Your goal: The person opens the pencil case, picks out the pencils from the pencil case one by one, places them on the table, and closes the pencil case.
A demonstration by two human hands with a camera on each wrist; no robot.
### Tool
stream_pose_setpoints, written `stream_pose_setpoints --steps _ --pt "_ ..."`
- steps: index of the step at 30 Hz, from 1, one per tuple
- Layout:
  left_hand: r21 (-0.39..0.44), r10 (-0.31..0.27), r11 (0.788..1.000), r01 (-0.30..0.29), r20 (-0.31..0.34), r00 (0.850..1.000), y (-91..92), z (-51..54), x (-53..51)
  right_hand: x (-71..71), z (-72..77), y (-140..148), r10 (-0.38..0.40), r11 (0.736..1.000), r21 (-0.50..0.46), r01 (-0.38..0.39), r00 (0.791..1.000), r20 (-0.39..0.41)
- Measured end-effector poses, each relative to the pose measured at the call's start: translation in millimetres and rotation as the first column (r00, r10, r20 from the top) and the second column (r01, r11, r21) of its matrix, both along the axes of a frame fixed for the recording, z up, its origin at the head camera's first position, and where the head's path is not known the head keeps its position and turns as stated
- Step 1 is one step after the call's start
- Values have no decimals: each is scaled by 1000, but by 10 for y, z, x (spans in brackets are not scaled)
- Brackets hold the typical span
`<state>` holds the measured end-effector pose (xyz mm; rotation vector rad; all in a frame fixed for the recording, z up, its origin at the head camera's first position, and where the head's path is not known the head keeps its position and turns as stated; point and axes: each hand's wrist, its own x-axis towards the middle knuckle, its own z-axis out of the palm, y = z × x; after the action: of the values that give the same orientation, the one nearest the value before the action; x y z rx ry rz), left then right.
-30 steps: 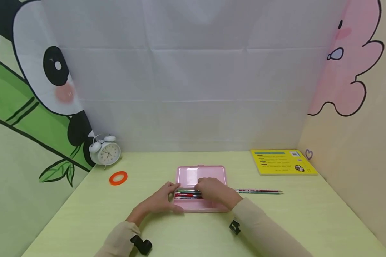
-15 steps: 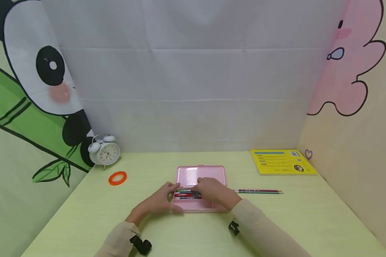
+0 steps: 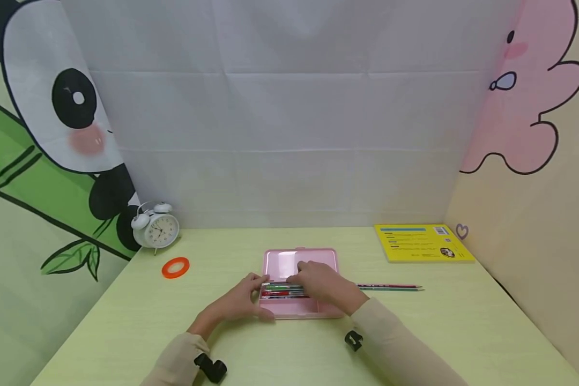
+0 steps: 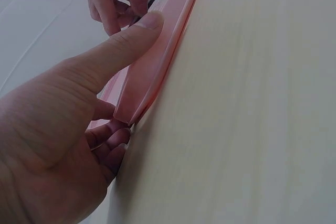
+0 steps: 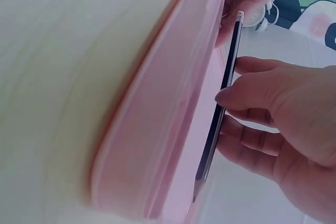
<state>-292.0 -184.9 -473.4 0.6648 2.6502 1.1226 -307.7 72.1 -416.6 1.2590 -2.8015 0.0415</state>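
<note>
Now a touch higher and farther right with the right hand (image 3: 322, 282) than a second ago, pinching dark pencil (image 5: 212, 132) between thumb and fingers, lengthwise over open pink case (image 3: 289, 308), eraser end toward left hand (image 3: 236, 301). Gripping case's left end with the latter, unchanged. Green and red pens (image 3: 276, 293) lying in case's long compartment; can't tell if pencil touches them.

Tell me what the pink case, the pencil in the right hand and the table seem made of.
Case: probably glossy plastic, given its bright reflections. Pencil: likely wood with shiny dark paint; the barrel catches light and the tapered tip is browner. Table: perhaps matte laminate, from faint grain-like streaks; real wood is possible.
</note>
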Motion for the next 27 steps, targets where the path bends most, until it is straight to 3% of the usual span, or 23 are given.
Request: stream_pose_setpoints --steps 8,12,17,27 --pt "-4 8 1000 -8 4 1000 20 11 14 38 79 194 -43 996 -75 43 999 7" --pt "-10 11 1000 -11 1 1000 29 13 21 56 102 343 -16 993 -121 16 1000 -6" --pt "-18 13 1000 -13 -8 1000 34 8 21 67 80 592 -9 983 -184 16 999 36" --pt "-16 14 1000 -14 -6 1000 35 12 32 71 27 1043 -77 968 -232 94 994 81"
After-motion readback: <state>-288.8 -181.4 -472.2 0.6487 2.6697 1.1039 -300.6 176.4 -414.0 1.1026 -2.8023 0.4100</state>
